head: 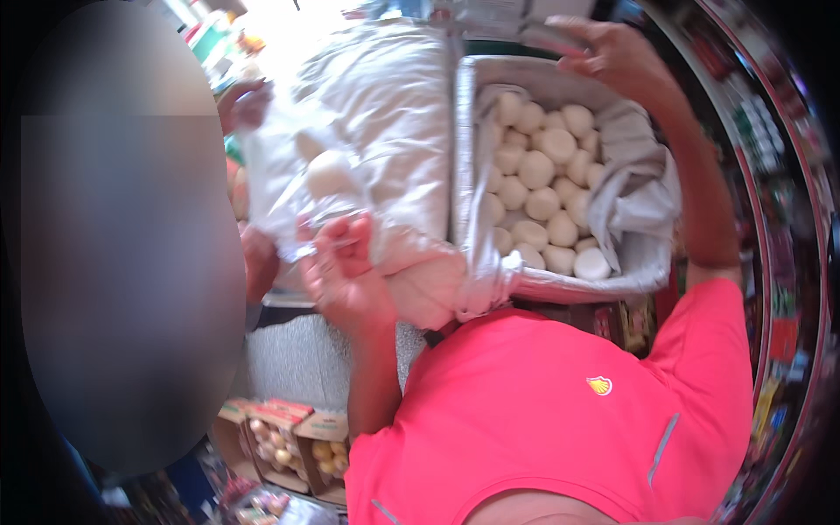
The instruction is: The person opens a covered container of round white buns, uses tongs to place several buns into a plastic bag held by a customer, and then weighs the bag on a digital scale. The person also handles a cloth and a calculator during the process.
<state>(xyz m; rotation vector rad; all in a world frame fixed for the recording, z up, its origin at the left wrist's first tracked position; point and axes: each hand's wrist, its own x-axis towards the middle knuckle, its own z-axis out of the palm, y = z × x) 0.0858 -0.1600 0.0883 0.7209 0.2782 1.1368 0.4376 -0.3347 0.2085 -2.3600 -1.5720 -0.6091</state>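
My left hand (341,266) is palm up, its fingers curled on a clear plastic bag (321,213). Pale rounded pieces (329,172) show in or behind the plastic; blur hides which. My right hand (610,56) is raised over the far right corner of a foil-covered box (464,138). Between its thumb and fingers is a thin flat thing (554,39), too blurred to name. Many round white pieces (537,169), perhaps dough or cheese, lie heaped in the box. A pale lining cloth (630,177) is folded back along its right side.
Left of the box lies a large white cloth-covered bundle (407,118). Another person stands at the left, with one hand (259,259) close to the plastic bag. Cartons of onions or similar produce (279,446) stand low at the left. Stocked shelves (774,262) line the right.
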